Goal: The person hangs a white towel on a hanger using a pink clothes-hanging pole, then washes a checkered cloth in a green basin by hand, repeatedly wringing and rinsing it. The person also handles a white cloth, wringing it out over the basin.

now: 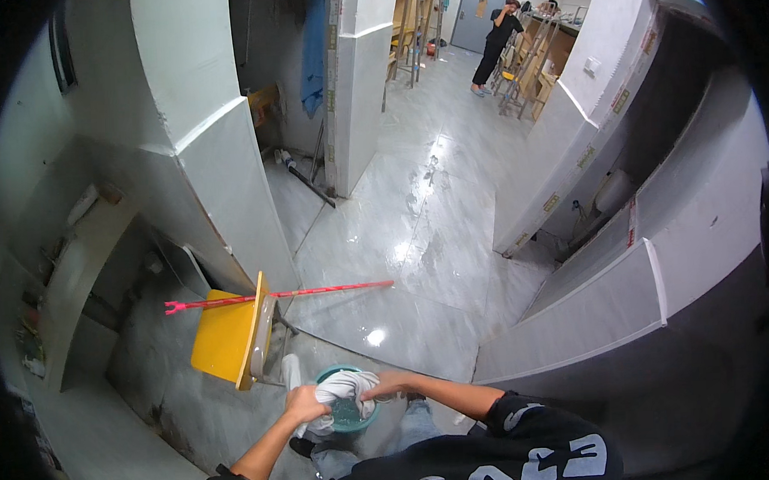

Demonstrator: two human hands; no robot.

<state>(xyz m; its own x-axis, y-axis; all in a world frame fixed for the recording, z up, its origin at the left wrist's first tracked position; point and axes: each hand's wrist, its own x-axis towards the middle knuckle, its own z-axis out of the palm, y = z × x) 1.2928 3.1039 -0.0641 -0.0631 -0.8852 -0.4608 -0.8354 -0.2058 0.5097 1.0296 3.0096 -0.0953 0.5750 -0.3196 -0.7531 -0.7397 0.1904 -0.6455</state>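
A wet-looking white cloth is bunched up over a teal plastic basin on the tiled floor. My left hand grips the cloth at the basin's left side, and a length of it hangs down outside the rim. On the right, my right hand grasps the other end above the rim. Water shows inside the basin below the fabric. The basin stands between my feet.
A yellow chair stands just left of the basin, with a red pole lying across it and reaching out to the right. The tiled floor has wet, shiny patches. Far back, a person stands beside metal-framed bunk desks.
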